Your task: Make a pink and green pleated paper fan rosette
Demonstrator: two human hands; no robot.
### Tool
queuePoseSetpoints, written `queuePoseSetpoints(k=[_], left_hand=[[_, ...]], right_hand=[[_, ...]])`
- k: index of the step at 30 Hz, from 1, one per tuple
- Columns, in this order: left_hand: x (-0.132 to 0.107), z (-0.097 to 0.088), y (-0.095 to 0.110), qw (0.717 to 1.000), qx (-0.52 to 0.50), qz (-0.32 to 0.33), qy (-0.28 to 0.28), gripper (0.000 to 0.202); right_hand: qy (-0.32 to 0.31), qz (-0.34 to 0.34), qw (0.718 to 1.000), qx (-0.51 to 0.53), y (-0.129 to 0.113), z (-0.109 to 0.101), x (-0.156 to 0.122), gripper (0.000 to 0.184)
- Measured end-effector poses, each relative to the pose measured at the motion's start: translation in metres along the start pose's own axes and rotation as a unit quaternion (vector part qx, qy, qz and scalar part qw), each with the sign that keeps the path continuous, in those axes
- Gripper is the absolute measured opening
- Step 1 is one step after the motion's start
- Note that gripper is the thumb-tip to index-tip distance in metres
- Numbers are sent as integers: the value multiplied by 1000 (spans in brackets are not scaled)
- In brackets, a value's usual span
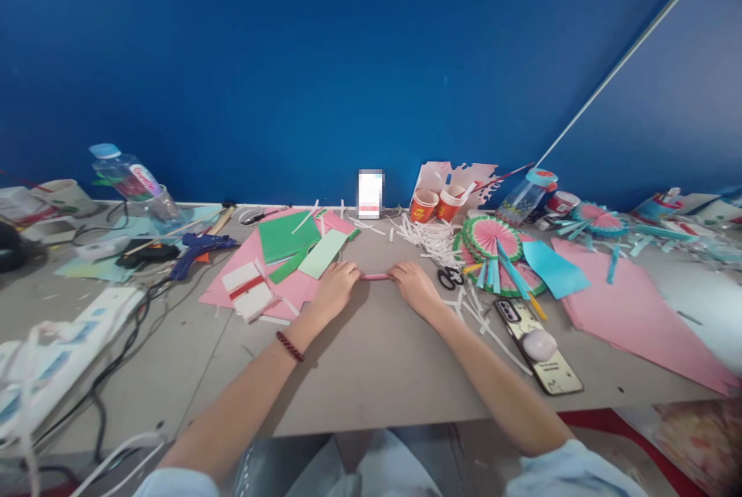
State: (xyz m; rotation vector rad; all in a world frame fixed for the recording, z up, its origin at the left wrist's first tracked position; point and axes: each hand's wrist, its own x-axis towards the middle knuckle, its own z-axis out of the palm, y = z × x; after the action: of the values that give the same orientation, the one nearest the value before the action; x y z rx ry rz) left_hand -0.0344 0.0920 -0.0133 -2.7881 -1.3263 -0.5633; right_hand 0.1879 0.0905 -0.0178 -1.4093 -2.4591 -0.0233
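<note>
Bright, even light falls from above; soft shadows lie beside the forearms on the tabletop. Wide-angle distortion bends the edges, and the outer corners blur. The centre stays fairly sharp.

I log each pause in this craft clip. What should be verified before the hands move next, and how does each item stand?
1. Left hand pinches one end of the pink strip: ok.
2. Right hand pinches the other end: ok.
3. Strip level between the hands: ok.
4. Strip's fold even: cannot tell.
5. Scissors lie beside the Right hand: ok.
6. Phone fully on the table: ok.
</note>
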Motion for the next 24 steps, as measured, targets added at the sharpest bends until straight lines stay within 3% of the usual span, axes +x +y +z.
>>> queuePoseSetpoints(k=[8, 16, 24], left_hand=[[0, -3, 0, 1000, 6, 4, -15, 26], [-2, -2, -2, 999, -3, -22, 25, 24], [-2, -5, -8, 998, -27, -53, 11, 23]], right_hand=[[5, 13, 999, 34, -3, -7, 1, 19], [23, 25, 996, 80, -2, -9, 0, 16], [39, 47, 985, 160, 3, -8, 2, 13]])
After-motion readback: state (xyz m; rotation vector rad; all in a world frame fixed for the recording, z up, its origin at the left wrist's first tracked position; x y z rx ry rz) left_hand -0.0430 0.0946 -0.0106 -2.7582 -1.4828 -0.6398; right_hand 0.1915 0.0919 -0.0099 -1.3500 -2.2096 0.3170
